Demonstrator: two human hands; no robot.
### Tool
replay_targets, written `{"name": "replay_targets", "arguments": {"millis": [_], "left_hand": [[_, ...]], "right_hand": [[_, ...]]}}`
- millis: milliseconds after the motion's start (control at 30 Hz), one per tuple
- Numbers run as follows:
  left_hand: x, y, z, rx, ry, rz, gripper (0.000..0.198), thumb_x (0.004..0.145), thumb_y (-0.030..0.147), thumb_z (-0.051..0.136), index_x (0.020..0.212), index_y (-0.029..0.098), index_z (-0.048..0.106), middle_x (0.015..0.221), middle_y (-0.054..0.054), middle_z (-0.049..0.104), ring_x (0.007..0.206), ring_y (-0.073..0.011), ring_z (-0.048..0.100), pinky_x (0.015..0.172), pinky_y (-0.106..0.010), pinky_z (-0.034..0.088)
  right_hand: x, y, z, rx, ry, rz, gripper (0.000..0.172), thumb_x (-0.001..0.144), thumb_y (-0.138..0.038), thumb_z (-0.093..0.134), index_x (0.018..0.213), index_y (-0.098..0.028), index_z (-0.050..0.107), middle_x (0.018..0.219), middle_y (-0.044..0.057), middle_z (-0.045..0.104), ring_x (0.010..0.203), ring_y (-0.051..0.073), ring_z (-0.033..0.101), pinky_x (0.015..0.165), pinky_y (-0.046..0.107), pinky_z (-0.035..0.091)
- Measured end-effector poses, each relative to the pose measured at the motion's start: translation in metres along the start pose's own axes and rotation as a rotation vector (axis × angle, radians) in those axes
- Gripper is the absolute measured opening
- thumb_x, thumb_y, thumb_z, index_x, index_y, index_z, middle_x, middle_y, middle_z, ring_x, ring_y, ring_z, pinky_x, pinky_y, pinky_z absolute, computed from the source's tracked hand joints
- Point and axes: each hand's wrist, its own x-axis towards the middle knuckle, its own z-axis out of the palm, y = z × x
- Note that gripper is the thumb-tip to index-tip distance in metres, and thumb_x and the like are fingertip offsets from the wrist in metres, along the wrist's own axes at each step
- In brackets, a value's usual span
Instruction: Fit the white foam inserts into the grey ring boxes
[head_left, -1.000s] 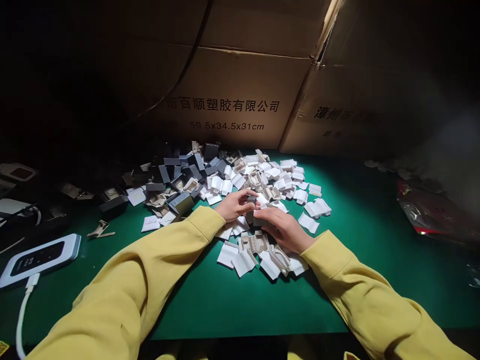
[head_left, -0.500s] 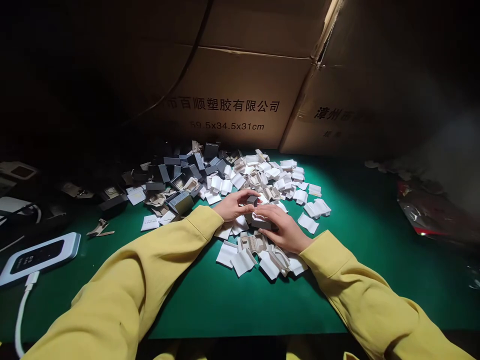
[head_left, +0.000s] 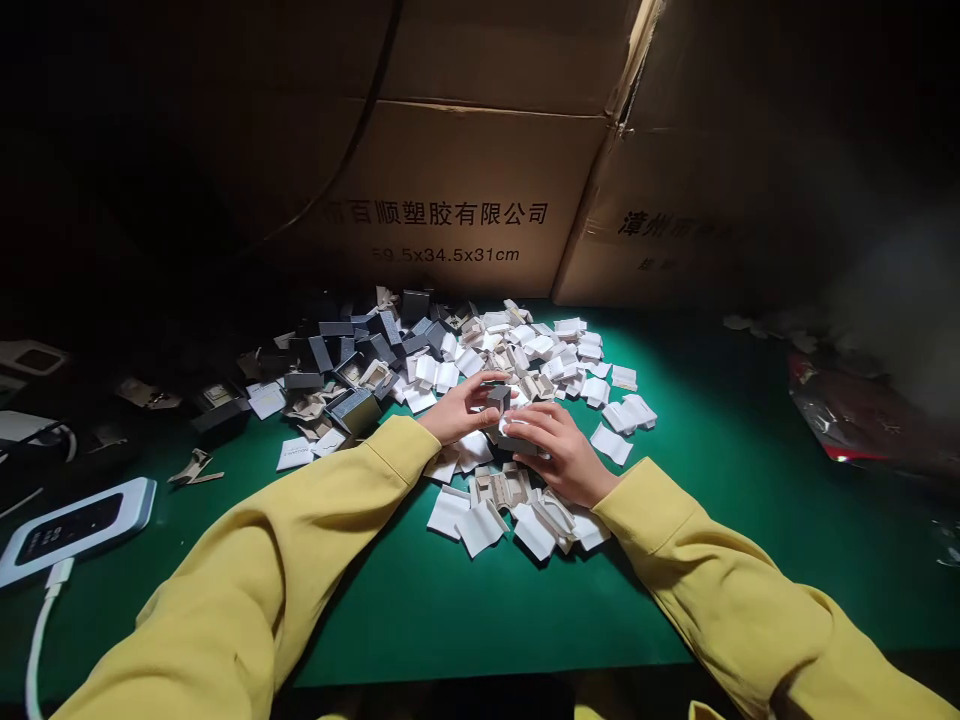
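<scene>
Over the pile's near middle, my left hand (head_left: 459, 412) is closed, thumb and fingers pinching a small dark grey box (head_left: 499, 399). My right hand (head_left: 564, 447) curls its fingers around a second grey piece (head_left: 519, 442) with something white at its top, just below and right of the first. Whether the two pieces are parts of one box I cannot tell. Folded white and tan card inserts (head_left: 481, 527) lie just below my hands. More white card inserts (head_left: 541, 345) are heaped behind them.
Dark small boxes (head_left: 356, 408) pile up at the back left. Two large cardboard cartons (head_left: 465, 160) stand behind the green table (head_left: 420, 620). A white device (head_left: 82, 530) with a cable lies at left. At right is a clear and red plastic bag (head_left: 840, 410).
The view has shifted slightly. My right fingers have drawn back a little from the small dark box in my left hand, which now shows more of its side. Both hands stay close together.
</scene>
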Motion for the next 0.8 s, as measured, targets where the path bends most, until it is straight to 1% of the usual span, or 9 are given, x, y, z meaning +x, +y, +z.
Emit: {"name": "replay_targets", "arguments": {"millis": [133,233,300,367,467,533,600,700,800], "left_hand": [[-0.002,0.003,0.002,0.139,-0.049,-0.051,0.069,0.064,0.041,0.074,0.122,0.015,0.047,0.109,-0.011,0.059,0.096,-0.0213,0.059,0.079,-0.032,0.05],[-0.004,0.003,0.004,0.169,-0.051,-0.039,0.06,0.066,0.037,0.073,0.117,0.014,0.049,0.106,-0.009,0.059,0.089,-0.0183,0.06,0.076,-0.03,0.051],[-0.005,0.002,0.005,0.203,0.016,0.012,0.057,0.067,0.034,0.072,0.116,0.016,0.047,0.108,-0.009,0.059,0.089,-0.0175,0.061,0.075,-0.029,0.052],[-0.007,-0.001,0.006,0.302,0.131,0.112,0.054,0.069,0.032,0.07,0.115,0.018,0.046,0.109,-0.01,0.058,0.093,-0.0184,0.06,0.073,-0.027,0.053],[-0.008,-0.003,0.006,0.535,0.25,0.415,0.05,0.071,0.029,0.068,0.115,0.018,0.047,0.114,-0.013,0.058,0.105,-0.0221,0.056,0.074,-0.029,0.054],[-0.009,-0.003,0.008,0.693,0.209,0.655,0.047,0.073,0.027,0.067,0.116,0.018,0.048,0.119,-0.016,0.057,0.111,-0.0233,0.054,0.083,-0.035,0.052],[-0.011,-0.001,0.011,0.82,0.1,0.833,0.042,0.077,0.027,0.063,0.117,0.02,0.051,0.121,-0.016,0.056,0.114,-0.0241,0.053,0.092,-0.041,0.049],[-0.013,0.003,0.016,0.884,-0.02,0.931,0.036,0.082,0.026,0.057,0.118,0.023,0.055,0.123,-0.012,0.056,0.118,-0.0254,0.051,0.099,-0.044,0.044],[-0.014,0.005,0.019,0.909,-0.016,0.971,0.038,0.085,0.027,0.053,0.122,0.022,0.053,0.123,-0.013,0.056,0.119,-0.026,0.05,0.101,-0.043,0.043]], "right_hand": [[0.0,0.006,0.002,-0.155,0.168,0.012,0.026,0.083,-0.022,0.059,0.108,-0.03,0.062,0.115,0.007,0.059,0.103,0.025,0.048,0.087,0.045,0.044],[0.001,0.01,-0.001,-0.118,0.145,-0.04,0.028,0.083,-0.021,0.058,0.109,-0.03,0.061,0.115,0.006,0.057,0.103,0.023,0.049,0.086,0.042,0.047],[0.002,0.011,-0.006,-0.117,0.112,-0.039,0.033,0.083,-0.019,0.056,0.114,-0.031,0.058,0.122,0.007,0.053,0.108,0.024,0.049,0.088,0.044,0.045],[0.002,0.011,-0.012,-0.131,0.115,0.005,0.038,0.081,-0.017,0.055,0.117,-0.029,0.056,0.124,0.009,0.051,0.11,0.027,0.049,0.088,0.048,0.043],[0.002,0.008,-0.016,0.003,0.185,0.14,0.028,0.081,-0.018,0.052,0.107,-0.024,0.06,0.106,0.009,0.058,0.096,0.024,0.055,0.079,0.042,0.048],[0.003,0.003,-0.014,0.202,0.196,0.254,0.016,0.083,-0.022,0.051,0.096,-0.022,0.062,0.09,0.007,0.06,0.079,0.018,0.058,0.066,0.033,0.051],[0.003,-0.002,-0.009,0.382,0.183,0.336,0.011,0.082,-0.029,0.055,0.085,-0.02,0.061,0.08,0.004,0.061,0.067,0.015,0.057,0.055,0.027,0.049],[0.004,-0.01,-0.004,0.474,0.209,0.364,0.017,0.077,-0.035,0.062,0.073,-0.019,0.06,0.072,0.003,0.063,0.062,0.014,0.057,0.051,0.026,0.047],[0.004,-0.012,-0.007,0.456,0.214,0.305,0.016,0.076,-0.035,0.064,0.075,-0.019,0.064,0.071,0.004,0.065,0.062,0.014,0.057,0.053,0.027,0.047]]}}
